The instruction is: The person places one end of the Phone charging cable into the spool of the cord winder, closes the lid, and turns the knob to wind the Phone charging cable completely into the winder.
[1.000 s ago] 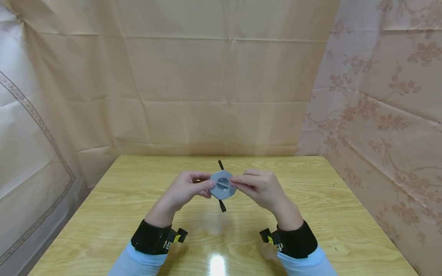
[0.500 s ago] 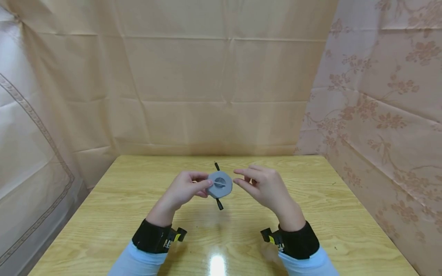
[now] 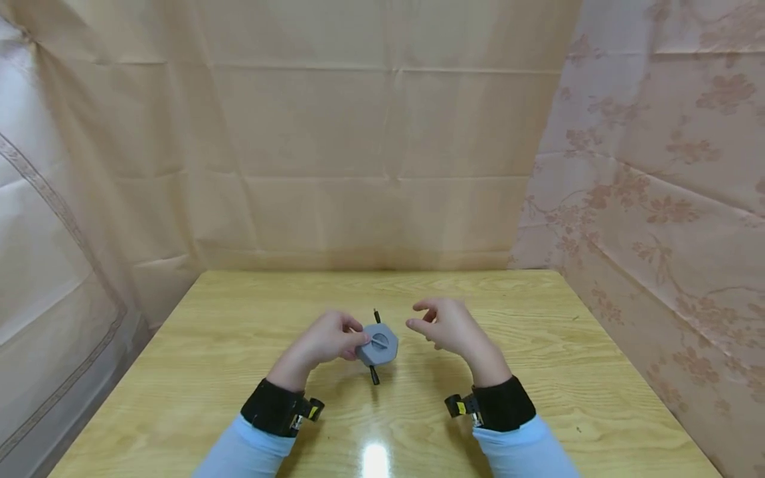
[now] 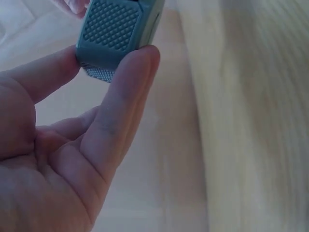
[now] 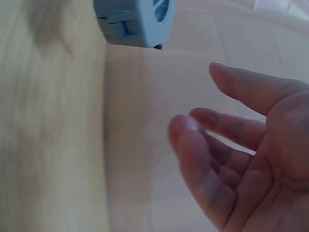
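Note:
My left hand pinches a grey hexagonal cable reel by its left side, thumb at the front face. A round recess with a raised bar sits in the middle of that face. Black plug-like ends stick out at the far and near sides of the reel. The left wrist view shows a dimpled grip patch on the reel's edge between thumb and finger. Apart from the reel, on its right, my right hand holds nothing; its fingers are loosely bent.
Both hands are over a light wood-grain table. Behind it hangs a beige cloth, with a flowered cloth on the right and a pale curtain on the left. Black bands with small cameras wrap both wrists.
My right fingers have let go of the reel's right side and drawn away to the right. The left hand has lowered the reel toward me and slightly left.

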`<state>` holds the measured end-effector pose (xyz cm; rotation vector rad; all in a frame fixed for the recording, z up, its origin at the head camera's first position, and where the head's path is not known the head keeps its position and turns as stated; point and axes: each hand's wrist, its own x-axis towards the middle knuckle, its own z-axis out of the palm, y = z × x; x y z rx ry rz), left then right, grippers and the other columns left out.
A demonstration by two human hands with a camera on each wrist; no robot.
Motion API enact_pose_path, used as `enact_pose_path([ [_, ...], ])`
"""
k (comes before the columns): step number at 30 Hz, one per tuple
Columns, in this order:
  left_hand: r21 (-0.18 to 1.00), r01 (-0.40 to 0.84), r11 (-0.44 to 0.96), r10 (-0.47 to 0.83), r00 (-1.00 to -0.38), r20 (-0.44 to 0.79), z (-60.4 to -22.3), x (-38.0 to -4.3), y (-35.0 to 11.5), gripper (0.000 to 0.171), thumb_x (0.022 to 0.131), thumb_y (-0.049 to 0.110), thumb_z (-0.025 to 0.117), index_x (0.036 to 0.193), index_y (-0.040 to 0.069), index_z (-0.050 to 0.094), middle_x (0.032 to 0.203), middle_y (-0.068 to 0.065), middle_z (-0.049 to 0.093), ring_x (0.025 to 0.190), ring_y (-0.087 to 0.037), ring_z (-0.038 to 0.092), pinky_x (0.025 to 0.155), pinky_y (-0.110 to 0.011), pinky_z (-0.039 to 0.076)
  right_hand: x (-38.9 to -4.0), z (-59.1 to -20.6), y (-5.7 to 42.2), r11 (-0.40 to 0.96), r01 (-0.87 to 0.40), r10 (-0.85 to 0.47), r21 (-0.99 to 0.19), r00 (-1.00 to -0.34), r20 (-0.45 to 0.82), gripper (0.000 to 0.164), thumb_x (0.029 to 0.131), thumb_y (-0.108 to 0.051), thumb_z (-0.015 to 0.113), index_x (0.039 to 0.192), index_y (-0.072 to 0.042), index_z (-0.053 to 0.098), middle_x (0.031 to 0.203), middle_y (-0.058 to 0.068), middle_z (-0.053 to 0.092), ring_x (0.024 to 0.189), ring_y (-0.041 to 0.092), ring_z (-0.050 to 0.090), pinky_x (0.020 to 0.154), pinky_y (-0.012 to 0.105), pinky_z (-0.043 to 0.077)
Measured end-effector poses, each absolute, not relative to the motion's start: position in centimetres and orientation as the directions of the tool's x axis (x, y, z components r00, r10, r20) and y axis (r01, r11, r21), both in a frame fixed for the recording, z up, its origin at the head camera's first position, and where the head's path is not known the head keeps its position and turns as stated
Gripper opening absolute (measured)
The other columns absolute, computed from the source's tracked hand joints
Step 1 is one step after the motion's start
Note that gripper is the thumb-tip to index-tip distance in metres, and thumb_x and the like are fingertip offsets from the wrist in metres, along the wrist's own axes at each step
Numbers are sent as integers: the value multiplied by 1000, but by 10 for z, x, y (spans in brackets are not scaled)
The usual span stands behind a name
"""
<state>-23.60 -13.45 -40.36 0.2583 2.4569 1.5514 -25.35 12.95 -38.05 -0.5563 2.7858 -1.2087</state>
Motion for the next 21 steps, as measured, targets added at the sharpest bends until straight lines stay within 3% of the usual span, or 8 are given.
enact_pose_path([
  [5,878,-6,479,245,-959,-140,-412,-240,-132,32,95,16,73,113,-9,65,92,-15,67,74,-24,71,71,-40,61,-261,-394,127,616,-216,-338,-758,-941,-7,43,94,-31,76,128,-6,67,87,10,65,69,31,66,60,44,59],
  [8,872,-20,489,252,-954,-163,-414,-241,-131,30,95,16,74,112,-8,66,92,-14,68,75,-25,71,72,-40,61,-263,-398,128,598,-186,-319,-779,-948,-18,41,93,-29,77,125,-4,68,89,15,66,70,34,67,58,43,59],
  [16,837,-9,547,293,-935,-201,-423,-239,-127,21,93,13,75,101,-5,68,87,-10,69,73,-24,71,69,-38,60,-264,-404,133,576,-144,-304,-805,-952,-47,41,93,-27,78,124,-3,69,93,20,66,64,25,65,57,40,59],
  [21,822,-7,570,321,-919,-230,-425,-234,-126,16,93,10,73,98,-5,68,85,-11,68,73,-26,71,67,-38,60,-264,-406,136,575,-134,-311,-807,-948,-64,44,93,-29,78,126,-3,67,91,17,65,67,30,67,56,39,59],
])
